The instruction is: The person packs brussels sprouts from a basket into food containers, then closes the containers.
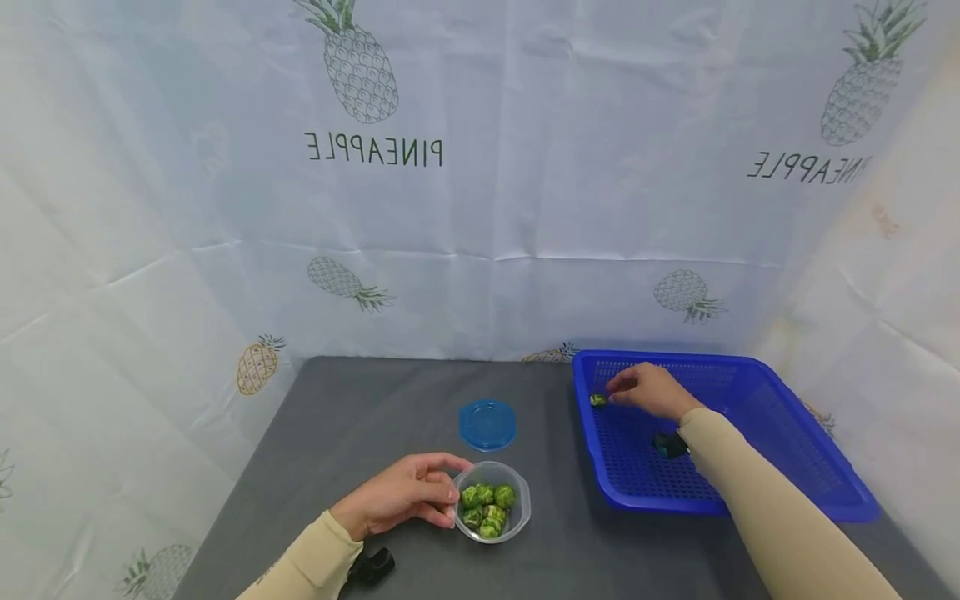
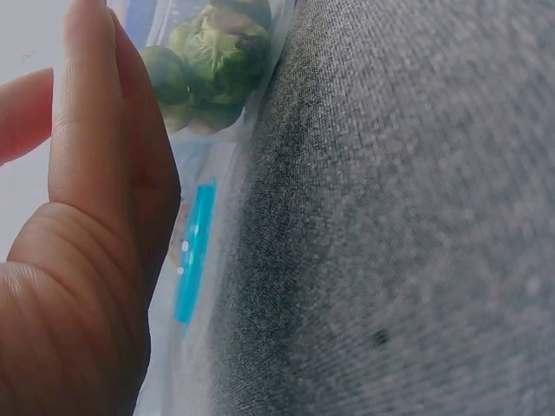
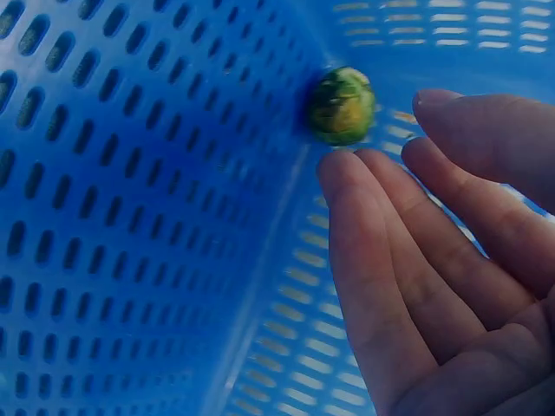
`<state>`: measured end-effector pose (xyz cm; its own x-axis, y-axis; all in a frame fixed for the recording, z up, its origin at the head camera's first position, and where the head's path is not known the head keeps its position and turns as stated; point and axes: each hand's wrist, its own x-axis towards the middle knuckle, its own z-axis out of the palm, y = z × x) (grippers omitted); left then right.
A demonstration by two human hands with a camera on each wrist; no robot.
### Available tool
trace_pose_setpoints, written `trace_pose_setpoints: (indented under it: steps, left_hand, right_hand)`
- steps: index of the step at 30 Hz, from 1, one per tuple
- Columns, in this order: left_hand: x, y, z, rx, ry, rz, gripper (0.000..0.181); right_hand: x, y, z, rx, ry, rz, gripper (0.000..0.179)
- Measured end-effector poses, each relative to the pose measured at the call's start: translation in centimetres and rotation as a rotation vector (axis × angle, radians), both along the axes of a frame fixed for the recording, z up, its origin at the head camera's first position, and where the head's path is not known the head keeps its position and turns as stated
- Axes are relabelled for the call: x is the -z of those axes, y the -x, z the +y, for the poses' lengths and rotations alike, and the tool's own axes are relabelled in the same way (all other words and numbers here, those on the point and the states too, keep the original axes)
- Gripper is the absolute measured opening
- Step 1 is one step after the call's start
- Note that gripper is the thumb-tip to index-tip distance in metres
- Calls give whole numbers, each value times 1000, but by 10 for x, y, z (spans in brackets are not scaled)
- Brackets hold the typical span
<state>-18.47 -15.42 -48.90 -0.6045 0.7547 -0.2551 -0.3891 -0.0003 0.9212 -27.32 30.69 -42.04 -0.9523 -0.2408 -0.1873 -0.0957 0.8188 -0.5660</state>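
My left hand [image 1: 408, 493] holds the side of a round clear plastic container [image 1: 524, 510], with several green Brussels sprouts [image 1: 491, 510] inside. In the left wrist view, the fingers [image 2: 91, 130] lie beside the container's wall and sprouts [image 2: 221, 65] show through it. Over at the blue plastic basket [image 1: 750, 458], my right hand [image 1: 651, 392] reaches in near the far left corner. A single Brussels sprout [image 3: 342, 106] sits in that corner, just beyond the fingertips. The right wrist view shows thumb and fingers apart, with nothing between them.
A round blue lid [image 1: 487, 425] lies on the grey tabletop [image 1: 360, 417] behind the container. The basket's raised, slotted walls surround my right hand. A pineapple-print curtain [image 1: 495, 192] hangs behind the table and along its sides.
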Motion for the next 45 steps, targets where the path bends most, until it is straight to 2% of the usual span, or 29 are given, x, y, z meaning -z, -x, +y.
trace_pose_setpoints:
  steps: [7, 13, 29, 45]
  left_hand:
    - [-3, 0, 0, -3, 1, 9, 62]
    - [0, -2, -3, 6, -1, 9, 61]
    - [0, 0, -2, 3, 2, 14, 61]
    - [1, 2, -3, 12, -16, 11, 61]
  right_hand:
    - [7, 6, 3, 27, 38, -42, 29]
    - [15, 8, 3, 51, 61, -51, 27]
    - [18, 13, 1, 56, 88, -63, 27]
    - [18, 11, -8, 28, 59, -31, 28]
